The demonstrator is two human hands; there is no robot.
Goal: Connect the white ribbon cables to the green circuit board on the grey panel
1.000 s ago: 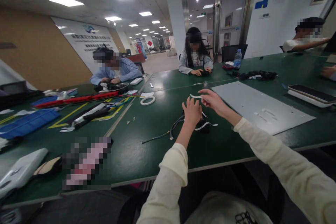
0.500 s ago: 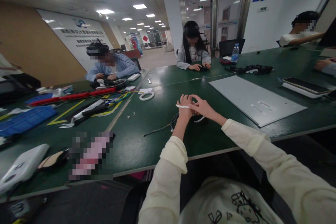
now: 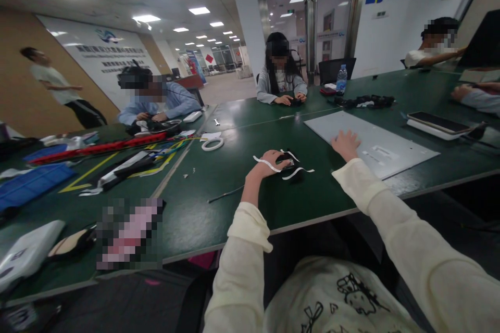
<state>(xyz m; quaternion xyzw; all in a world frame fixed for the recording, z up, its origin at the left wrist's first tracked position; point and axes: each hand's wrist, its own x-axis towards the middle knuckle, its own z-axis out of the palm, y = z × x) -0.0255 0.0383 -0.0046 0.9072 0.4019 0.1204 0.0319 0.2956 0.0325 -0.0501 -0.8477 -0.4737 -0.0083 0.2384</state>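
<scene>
A small black object (image 3: 289, 162) lies low over the green tabletop with white strips (image 3: 299, 173) curling out around it. What kind of object it is cannot be made out. My left hand (image 3: 269, 163) is closed around its left side, and one white strip crosses the back of that hand near the wrist. A dark cable (image 3: 226, 194) runs out leftward from under my left forearm. My right hand (image 3: 347, 144) is apart from the black object, its fingers spread over the left part of a flat grey panel (image 3: 332, 124). Whether it touches the panel is unclear.
On the green table (image 3: 234, 151) a roll of white tape (image 3: 213, 144) lies beyond my left hand. Blue tray (image 3: 35, 182) and red strip (image 3: 101, 146) are at the left. A phone on a white box (image 3: 437, 130) stands right. Several people sit around the table.
My right hand has left the black object and moved right to the grey panel, fingers spreading. My left hand stays on the object, whose white strips now show more. A standing person appears at far left.
</scene>
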